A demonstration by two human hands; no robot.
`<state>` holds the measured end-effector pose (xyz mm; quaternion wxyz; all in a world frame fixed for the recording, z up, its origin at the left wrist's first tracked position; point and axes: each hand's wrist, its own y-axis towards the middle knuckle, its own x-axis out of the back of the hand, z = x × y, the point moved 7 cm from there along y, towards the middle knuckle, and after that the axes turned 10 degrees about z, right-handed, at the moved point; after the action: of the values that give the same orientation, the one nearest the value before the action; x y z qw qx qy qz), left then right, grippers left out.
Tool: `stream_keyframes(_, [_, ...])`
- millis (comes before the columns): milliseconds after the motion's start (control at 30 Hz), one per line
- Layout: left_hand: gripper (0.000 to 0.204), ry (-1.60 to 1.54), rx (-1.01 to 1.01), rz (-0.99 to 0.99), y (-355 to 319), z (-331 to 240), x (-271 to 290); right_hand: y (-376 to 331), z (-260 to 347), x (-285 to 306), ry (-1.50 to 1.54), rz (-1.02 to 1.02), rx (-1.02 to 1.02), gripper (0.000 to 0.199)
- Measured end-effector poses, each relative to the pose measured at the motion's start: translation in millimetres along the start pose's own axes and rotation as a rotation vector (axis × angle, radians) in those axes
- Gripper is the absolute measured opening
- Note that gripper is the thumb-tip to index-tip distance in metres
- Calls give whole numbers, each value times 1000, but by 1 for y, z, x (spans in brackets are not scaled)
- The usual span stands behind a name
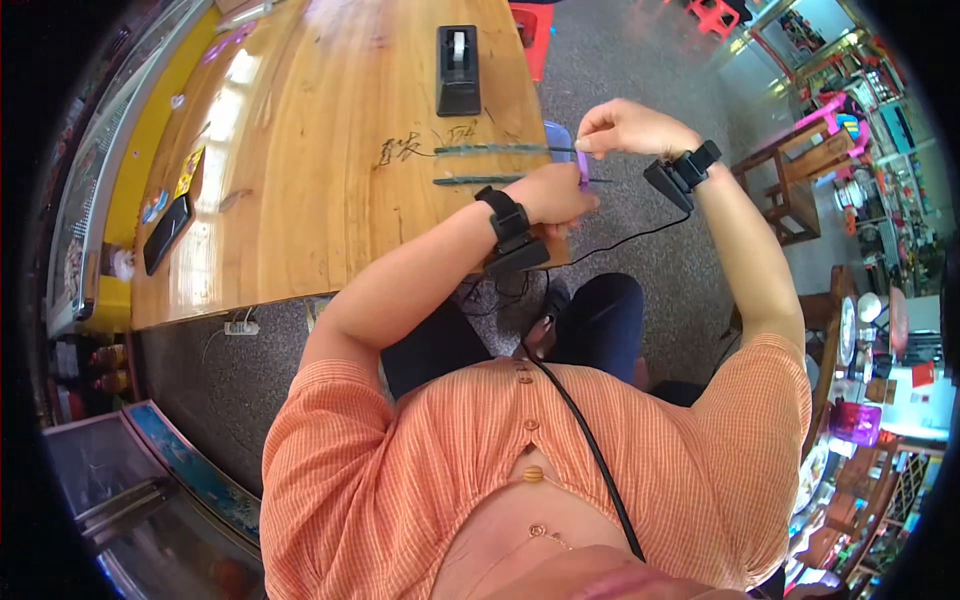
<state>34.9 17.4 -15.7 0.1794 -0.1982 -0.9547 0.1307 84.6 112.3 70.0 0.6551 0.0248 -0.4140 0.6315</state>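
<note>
Beyond the table's right edge, my right hand [635, 128] has its thumb and fingers pinched together. Its fingertips meet a thin purple strip [584, 168] beside the end of a dark green rod [490, 150]. My left hand [560, 195] is closed at the strip's lower end, over the table edge; its fingertips are partly hidden. A second dark green rod [475, 181] lies roughly parallel to the first and passes behind my left hand, its thin tip showing on the far side. Thin dark wire-like pieces [402, 148] lie left of the rods.
A black tape dispenser [459, 75] stands farther back on the wooden table [330, 150]. At the table's left are a phone [168, 234] and a yellow packet [189, 171]. A blue container [557, 138] shows below the right edge. A black cable [635, 238] runs from my right wrist.
</note>
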Motion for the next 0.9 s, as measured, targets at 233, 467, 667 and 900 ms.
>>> stream_keyframes(233, [26, -29, 4, 23, -7, -9, -7, -2, -23, -4, -192, -2, 2, 27])
stream_keyframes(467, [33, -54, -20, 10, -9, -11, -6, 6, -6, -7, -499, -57, 42, 19])
stream_keyframes(667, [34, -28, -15, 3, -9, -13, -6, 14, -12, -5, -594, -71, -35, 29])
stream_keyframes(900, [37, -43, 27, 40, -3, -8, -7, 12, -25, -1, -595, -93, -197, 32])
